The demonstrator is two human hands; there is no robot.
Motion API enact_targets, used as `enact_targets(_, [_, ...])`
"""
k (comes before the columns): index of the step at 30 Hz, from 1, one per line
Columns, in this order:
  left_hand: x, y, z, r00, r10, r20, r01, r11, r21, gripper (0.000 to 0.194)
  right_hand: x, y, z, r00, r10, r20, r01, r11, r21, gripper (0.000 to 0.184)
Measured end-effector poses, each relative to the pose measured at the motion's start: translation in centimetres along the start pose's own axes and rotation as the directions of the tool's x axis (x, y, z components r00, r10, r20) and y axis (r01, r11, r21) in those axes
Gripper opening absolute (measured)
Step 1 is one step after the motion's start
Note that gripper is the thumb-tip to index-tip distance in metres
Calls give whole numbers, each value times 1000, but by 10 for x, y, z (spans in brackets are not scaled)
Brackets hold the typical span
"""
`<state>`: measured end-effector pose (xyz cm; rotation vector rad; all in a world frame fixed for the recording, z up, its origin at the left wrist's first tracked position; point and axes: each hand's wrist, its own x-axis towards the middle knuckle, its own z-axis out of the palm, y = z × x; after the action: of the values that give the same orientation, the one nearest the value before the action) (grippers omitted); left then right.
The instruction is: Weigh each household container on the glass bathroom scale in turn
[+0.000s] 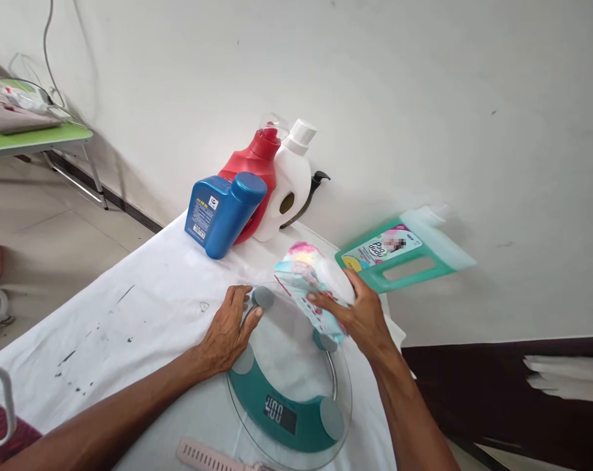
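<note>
A round glass bathroom scale with a green band and a lit digital display lies on the cloth-covered table. My left hand rests at its left rim beside a grey foot pad, thumb and fingers apart. Above the scale's far right part, my right hand grips a soft, colourful printed pack with a white rounded part at its side. The pack is tilted and slightly blurred, and its exact kind is unclear. Just beyond that hand, a green detergent jug leans at the table's edge by the wall.
Toward the wall stand a blue bottle, a red bottle, a white bottle and a dark pump-like piece. A pink watch strap lies near the front. A green folding table is at far left.
</note>
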<state>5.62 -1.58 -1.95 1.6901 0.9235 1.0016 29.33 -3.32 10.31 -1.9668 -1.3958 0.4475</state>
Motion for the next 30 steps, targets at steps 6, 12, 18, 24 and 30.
enact_targets(6, [1,0,0,1000,1,-2,-1,1000,24,38,92,4,55,856,-494,153,517,820,-247,64])
enact_targets(12, [1,1,0,1000,-11,11,11,1000,23,37,115,36,84,879,-447,164,476,840,-260,80])
enact_targets(18, [3,1,-2,998,-60,8,60,997,49,45,87,55,65,925,-370,-84,346,914,-211,82])
enact_targets(24, [5,2,-3,998,-69,7,68,992,107,51,69,120,-3,733,-24,-680,74,996,44,74])
enact_targets(30, [5,5,-5,993,-115,8,113,983,147,55,114,170,-74,519,272,-810,-42,955,294,75])
